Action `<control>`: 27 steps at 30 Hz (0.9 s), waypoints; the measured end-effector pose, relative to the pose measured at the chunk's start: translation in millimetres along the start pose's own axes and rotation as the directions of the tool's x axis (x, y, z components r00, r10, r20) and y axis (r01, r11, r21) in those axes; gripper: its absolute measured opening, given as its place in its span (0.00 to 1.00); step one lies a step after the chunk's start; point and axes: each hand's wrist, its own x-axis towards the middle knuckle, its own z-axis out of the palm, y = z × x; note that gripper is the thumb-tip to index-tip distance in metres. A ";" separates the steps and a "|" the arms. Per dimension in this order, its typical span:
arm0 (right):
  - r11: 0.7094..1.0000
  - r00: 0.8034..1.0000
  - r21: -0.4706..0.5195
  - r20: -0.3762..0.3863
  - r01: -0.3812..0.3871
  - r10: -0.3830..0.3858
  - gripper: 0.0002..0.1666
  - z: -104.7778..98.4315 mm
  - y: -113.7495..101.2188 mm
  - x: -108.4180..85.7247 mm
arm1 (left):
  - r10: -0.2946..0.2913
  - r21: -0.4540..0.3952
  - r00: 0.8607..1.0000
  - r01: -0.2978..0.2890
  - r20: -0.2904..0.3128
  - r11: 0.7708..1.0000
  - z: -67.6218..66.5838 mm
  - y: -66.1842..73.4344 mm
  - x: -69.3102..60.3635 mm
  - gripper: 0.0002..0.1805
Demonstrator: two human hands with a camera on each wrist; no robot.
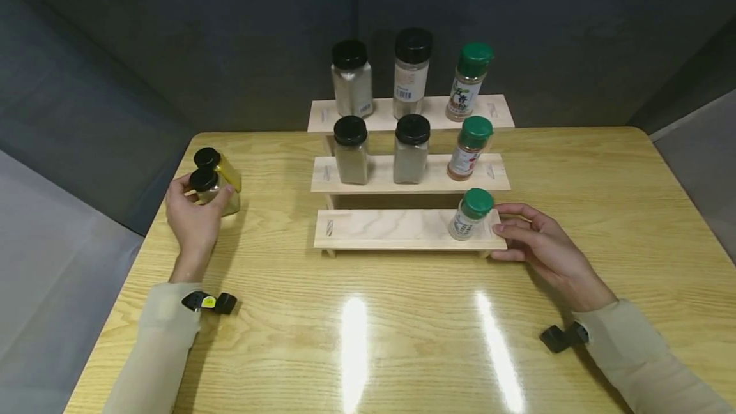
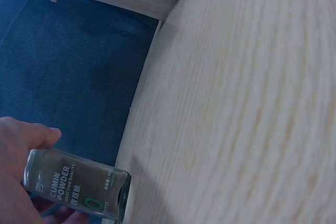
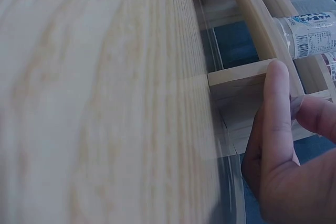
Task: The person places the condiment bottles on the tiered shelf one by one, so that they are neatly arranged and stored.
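Observation:
At the table's left side my left hand (image 1: 194,214) grips a spice jar (image 1: 210,191) with a black lid, thumb on one side and fingers round the other. Its label reads cumin powder (image 2: 79,184) in the left wrist view. A yellow jar (image 1: 230,174) with a black lid stands right behind it. My right hand (image 1: 546,251) holds the right end of the lowest tier of a wooden spice rack (image 1: 379,229); thumb and fingers (image 3: 278,114) lie on either side of the board's end. A green-lidded bottle (image 1: 468,216) stands on that tier, near this hand.
The middle tier (image 1: 436,165) bears two black-lidded jars (image 1: 352,161) and a green-lidded bottle (image 1: 466,158). More black-lidded jars (image 1: 352,88) and a green-lidded bottle (image 1: 464,91) stand on the top tier. A dark partition (image 1: 259,50) rises behind the wooden table (image 1: 276,312).

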 end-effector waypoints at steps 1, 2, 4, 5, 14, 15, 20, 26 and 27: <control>1.000 1.000 0.001 0.000 0.000 0.000 0.16 0.0 0.1 0.1 | -0.002 0.000 1.000 0.002 -0.003 1.000 -0.8 0.4 -1.0 0.34; 1.000 1.000 0.001 0.001 -0.001 0.001 0.16 0.1 0.2 0.1 | 0.000 0.002 1.000 0.000 -0.006 1.000 -1.7 0.6 -2.2 0.34; 1.000 1.000 0.004 0.002 -0.002 0.002 0.16 0.3 0.3 0.3 | 0.010 0.003 1.000 -0.010 -0.009 1.000 -4.1 1.4 -5.3 0.33; 1.000 1.000 0.005 0.002 -0.002 0.002 0.16 0.3 0.3 0.3 | 0.018 0.001 1.000 -0.018 -0.008 1.000 -5.5 2.0 -7.3 0.32; 1.000 1.000 0.011 -0.001 -0.003 0.003 0.16 0.0 -1.1 -0.1 | 0.172 -0.099 0.984 -0.167 0.038 0.981 -16.2 24.1 -27.8 0.29; 1.000 1.000 0.013 -0.002 -0.003 0.003 0.16 -0.2 -1.1 -0.1 | 0.195 -0.120 0.979 -0.188 0.050 0.975 -16.9 29.2 -30.4 0.29; 1.000 1.000 0.019 -0.005 -0.003 0.003 0.17 -0.6 -0.7 -0.3 | 0.328 -0.265 0.938 -0.289 0.116 0.920 -16.6 55.7 -43.3 0.28; 1.000 1.000 0.017 0.001 0.000 0.000 0.16 0.0 0.0 0.1 | 0.452 -0.351 0.878 -0.379 0.156 0.856 -13.4 84.0 -59.6 0.29; 1.000 1.000 0.015 0.001 0.000 0.000 0.16 0.0 0.0 0.2 | 0.468 -0.353 0.868 -0.391 0.167 0.850 -12.6 87.8 -62.1 0.29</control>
